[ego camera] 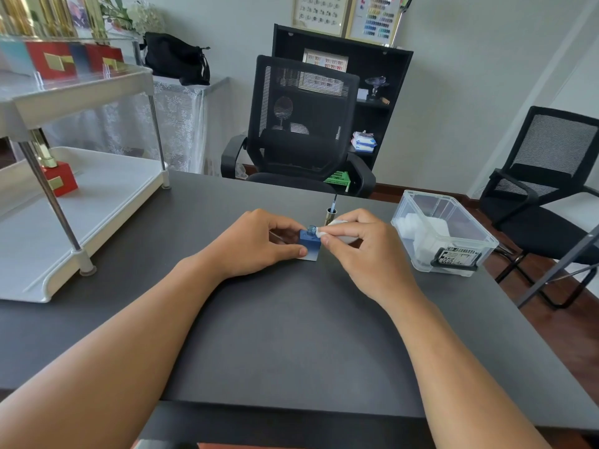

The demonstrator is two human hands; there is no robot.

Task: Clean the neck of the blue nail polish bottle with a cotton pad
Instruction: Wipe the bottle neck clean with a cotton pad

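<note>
The blue nail polish bottle (pixel 310 243) stands upright on the dark table, uncapped, its round neck showing at the top. My left hand (pixel 256 243) grips the bottle's left side with thumb and fingers. A folded white cotton pad (pixel 337 233) is pinched in my right hand (pixel 359 247), and its tip touches the right side of the bottle's neck. Just behind the bottle, the gold cap with its brush (pixel 332 213) stands upright, brush pointing up.
A clear plastic box (pixel 453 251) holding white cotton pads sits at the right of the table (pixel 291 335). A white two-tier rack (pixel 81 202) with red and gold bottles stands at the left. Black mesh chairs (pixel 301 124) are behind the table.
</note>
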